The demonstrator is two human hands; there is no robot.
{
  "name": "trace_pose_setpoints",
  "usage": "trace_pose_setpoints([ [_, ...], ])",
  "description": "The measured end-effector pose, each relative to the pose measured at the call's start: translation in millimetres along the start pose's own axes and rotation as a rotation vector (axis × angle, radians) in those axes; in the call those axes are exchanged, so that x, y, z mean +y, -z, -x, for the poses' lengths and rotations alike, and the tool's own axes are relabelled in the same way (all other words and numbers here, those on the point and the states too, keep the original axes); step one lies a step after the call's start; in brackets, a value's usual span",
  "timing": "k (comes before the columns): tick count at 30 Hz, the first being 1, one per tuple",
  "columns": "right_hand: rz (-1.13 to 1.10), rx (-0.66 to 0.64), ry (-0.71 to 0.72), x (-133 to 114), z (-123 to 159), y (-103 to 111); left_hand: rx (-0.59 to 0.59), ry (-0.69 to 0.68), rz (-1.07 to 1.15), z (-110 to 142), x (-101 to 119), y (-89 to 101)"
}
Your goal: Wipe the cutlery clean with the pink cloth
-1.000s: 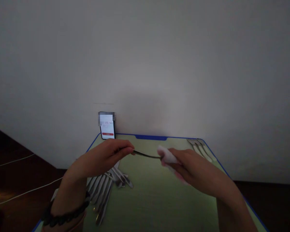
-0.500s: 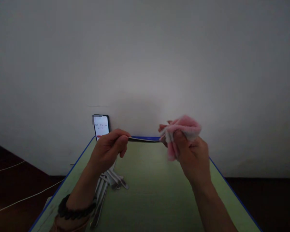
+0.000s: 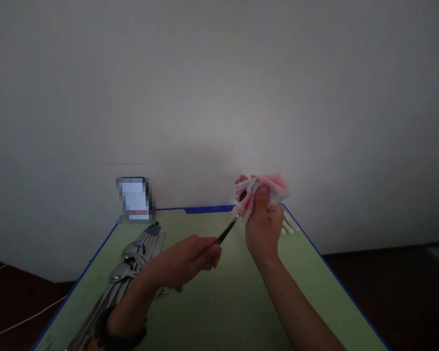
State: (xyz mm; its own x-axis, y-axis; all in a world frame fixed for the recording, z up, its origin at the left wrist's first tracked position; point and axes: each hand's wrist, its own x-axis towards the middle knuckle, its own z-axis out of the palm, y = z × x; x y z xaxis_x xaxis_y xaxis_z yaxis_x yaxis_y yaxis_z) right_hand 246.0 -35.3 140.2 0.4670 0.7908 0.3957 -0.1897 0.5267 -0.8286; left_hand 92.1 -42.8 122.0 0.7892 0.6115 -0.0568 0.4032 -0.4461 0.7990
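My left hand [image 3: 195, 258] is closed on one end of a slim, shiny metal piece of cutlery [image 3: 229, 230]. It slants up to the right over the table. Its far end goes into a pink and white cloth [image 3: 276, 187], so I cannot tell whether it is a spoon, a fork or a knife. My right hand [image 3: 264, 222] grips this bunched cloth around that end, thumb on top. Left of my left forearm lies a pile of metal cutlery [image 3: 122, 273], with spoons and several long handles, partly hidden by the arm.
A phone [image 3: 135, 199] with a lit, blurred screen leans against the wall at the back left. Several pale, slender pieces [image 3: 288, 225] lie at the table's back right corner. The light green table [image 3: 219, 312] has a blue edge and stands against a grey wall.
My left hand has come lower and nearer, tilting the cutlery from level to slanted. My right hand with the cloth has shifted slightly left. The view has moved, showing more of the pile.
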Motion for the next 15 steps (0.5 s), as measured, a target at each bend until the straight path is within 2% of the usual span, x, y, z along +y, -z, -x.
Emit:
trace_pose_setpoints([
  [3,0.015,-0.022,-0.034,10.0,-2.7,1.8,-0.003,0.016,-0.009,0.3,-1.6,1.2],
  [7,-0.054,-0.066,-0.169,21.1,-0.7,-0.6,0.051,0.051,0.026,-1.7,-8.8,3.2],
  [11,-0.129,-0.105,-0.331,32.5,13.0,-8.8,0.08,0.067,0.014,-6.5,-21.1,5.0],
  [15,-0.144,-0.151,-0.468,41.1,25.1,-16.6,0.174,0.059,-0.077,-9.9,-27.5,6.9],
])
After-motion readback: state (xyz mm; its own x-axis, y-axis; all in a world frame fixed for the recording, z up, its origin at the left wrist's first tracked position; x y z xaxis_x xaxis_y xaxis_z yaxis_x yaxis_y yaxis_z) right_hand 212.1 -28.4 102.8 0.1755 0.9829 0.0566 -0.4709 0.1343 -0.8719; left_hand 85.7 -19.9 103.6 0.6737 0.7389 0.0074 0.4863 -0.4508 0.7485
